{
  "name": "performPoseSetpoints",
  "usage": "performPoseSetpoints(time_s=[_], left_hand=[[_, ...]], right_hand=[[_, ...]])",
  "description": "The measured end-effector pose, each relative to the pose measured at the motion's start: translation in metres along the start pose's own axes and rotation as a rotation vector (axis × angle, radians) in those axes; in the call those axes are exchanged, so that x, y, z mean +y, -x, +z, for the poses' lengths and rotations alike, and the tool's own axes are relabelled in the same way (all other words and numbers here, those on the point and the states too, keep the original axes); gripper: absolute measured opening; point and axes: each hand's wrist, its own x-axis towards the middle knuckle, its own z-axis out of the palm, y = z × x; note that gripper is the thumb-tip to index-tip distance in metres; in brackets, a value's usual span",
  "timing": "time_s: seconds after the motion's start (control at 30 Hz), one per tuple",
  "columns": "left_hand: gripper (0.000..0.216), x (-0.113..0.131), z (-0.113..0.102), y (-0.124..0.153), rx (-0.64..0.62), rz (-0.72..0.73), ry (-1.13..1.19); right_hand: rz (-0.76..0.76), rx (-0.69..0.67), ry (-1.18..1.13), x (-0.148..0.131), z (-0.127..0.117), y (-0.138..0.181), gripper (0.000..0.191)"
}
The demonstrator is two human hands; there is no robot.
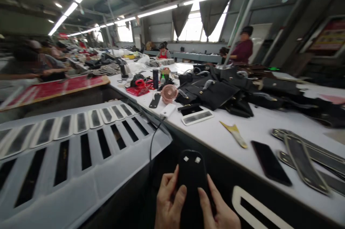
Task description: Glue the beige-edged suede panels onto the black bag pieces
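Observation:
Both my hands grip a black oblong leather piece (192, 175) low in the middle of the view. It carries two small white square marks near its rounded far end. My left hand (169, 200) wraps its left edge, thumb lying on top. My right hand (217, 209) clasps its right edge, thumb on top too. The piece hovers in front of the white worktable's (229, 139) near edge, above a dark gap.
On the table lie a black phone (271, 162), a yellowish scrap (235, 134), long black straps (307, 157), a white-framed template (197, 117), a pink fan (169, 93) and heaped black bags (215, 90). A white slotted conveyor (75, 150) runs at left. Other people work farther off.

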Motion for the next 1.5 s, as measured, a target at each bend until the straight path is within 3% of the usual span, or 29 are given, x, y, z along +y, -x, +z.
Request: performPoseSetpoints(time_s=[0.17, 0.33, 0.6, 0.97, 1.17, 1.27, 1.5], left_hand=[[0.043, -0.004, -0.005, -0.003, -0.013, 0.038, -0.135], [0.043, -0.009, -0.004, -0.004, -0.013, 0.048, -0.168], [0.041, -0.011, 0.006, -0.003, 0.026, 0.034, -0.160], [0.038, -0.008, 0.024, 0.003, 0.125, 0.106, -0.131], [0.042, -0.017, 0.030, 0.006, 0.132, 0.020, -0.059], [0.044, -0.019, 0.029, 0.005, 0.160, -0.014, -0.063], [0.045, -0.003, 0.021, -0.016, 0.097, 0.026, -0.157]], right_hand=[[-0.132, -0.100, 0.060, -0.019, -0.009, -0.003, 0.047], [-0.042, 0.017, -0.058, -0.020, -0.001, 0.004, 0.044], [0.090, 0.055, -0.209, -0.017, -0.001, 0.004, 0.040], [0.179, -0.025, -0.202, -0.006, -0.004, 0.001, 0.052], [0.201, 0.001, -0.198, -0.001, -0.007, -0.003, 0.059], [0.186, 0.006, -0.226, 0.001, -0.007, -0.003, 0.059], [0.255, -0.012, -0.169, 0.008, -0.003, 0.008, 0.059]])
